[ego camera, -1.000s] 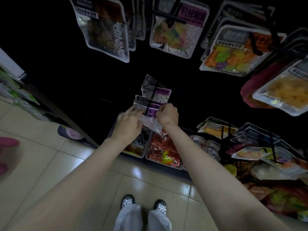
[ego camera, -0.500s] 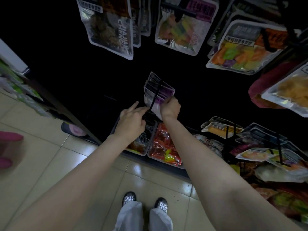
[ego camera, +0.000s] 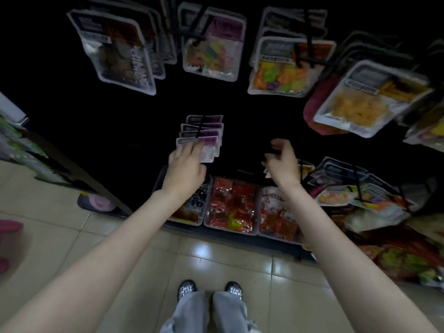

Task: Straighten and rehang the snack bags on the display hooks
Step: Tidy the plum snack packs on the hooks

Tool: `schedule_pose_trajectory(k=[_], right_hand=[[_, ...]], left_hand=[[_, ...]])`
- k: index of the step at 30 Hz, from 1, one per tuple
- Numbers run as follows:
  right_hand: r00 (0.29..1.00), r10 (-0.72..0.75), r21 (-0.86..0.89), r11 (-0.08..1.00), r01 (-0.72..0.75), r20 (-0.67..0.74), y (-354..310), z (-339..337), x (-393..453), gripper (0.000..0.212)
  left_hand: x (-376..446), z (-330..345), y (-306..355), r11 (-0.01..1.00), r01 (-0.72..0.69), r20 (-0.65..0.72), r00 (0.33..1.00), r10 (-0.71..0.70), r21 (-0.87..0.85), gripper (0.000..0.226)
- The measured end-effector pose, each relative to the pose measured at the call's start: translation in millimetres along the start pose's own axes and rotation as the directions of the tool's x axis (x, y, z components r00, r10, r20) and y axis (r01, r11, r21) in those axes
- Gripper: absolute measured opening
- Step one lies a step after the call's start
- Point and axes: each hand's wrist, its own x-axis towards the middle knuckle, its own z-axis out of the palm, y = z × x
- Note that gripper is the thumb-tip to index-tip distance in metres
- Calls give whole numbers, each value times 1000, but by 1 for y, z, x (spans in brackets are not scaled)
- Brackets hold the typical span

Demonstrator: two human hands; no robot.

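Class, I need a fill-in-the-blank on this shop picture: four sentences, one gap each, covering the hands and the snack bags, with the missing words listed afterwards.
1. The ____ hand touches the front purple-label bag.
2. The right hand holds ____.
3. The purple-label bags hang on a black ____.
4. Below the hands, trays hold mostly ____ packets.

Missing words: left; nothing; hook; red

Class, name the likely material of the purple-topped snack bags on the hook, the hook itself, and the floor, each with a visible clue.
Snack bags: probably glossy plastic film, with pale sealed edges. Hook: thin, dark, likely coated metal wire. Floor: glazed ceramic-looking tiles, showing grout lines and bright reflections.
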Motion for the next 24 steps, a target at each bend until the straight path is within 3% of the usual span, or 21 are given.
schedule_pose_trajectory(k=[4, 6, 8, 13, 15, 18, 24], right_hand=[[966, 89, 85, 994, -70, -244, 14, -74, -5, 29], [910, 99, 163, 986, -35, -403, 16, -102, -9, 31], [877, 62, 214, 976, 48, -477, 15, -126, -8, 41], [933, -15, 323, 936, 140, -360, -8, -166, 13, 59], [930, 1, 370, 918, 145, -366, -18, -173, 20, 50], [874, -31, 319, 924, 210, -486, -23, -177, 24, 32], [884, -159, 264, 918, 297, -441, -15, -192, 29, 25]], left_hand=[[19, -3, 59, 979, -203, -77, 977, 201, -17, 49], [29, -3, 90, 958, -281, -78, 958, 276, -54, 50], [37, -1, 118, 938, -339, -88, 939, 333, -74, 51], [40, 4, 160, 922, -384, -73, 922, 380, -52, 52], [42, 3, 168, 924, -380, -96, 922, 375, -40, 53], [46, -6, 182, 926, -370, -168, 920, 355, -68, 56], [49, -7, 200, 930, -336, -252, 923, 292, -150, 57]])
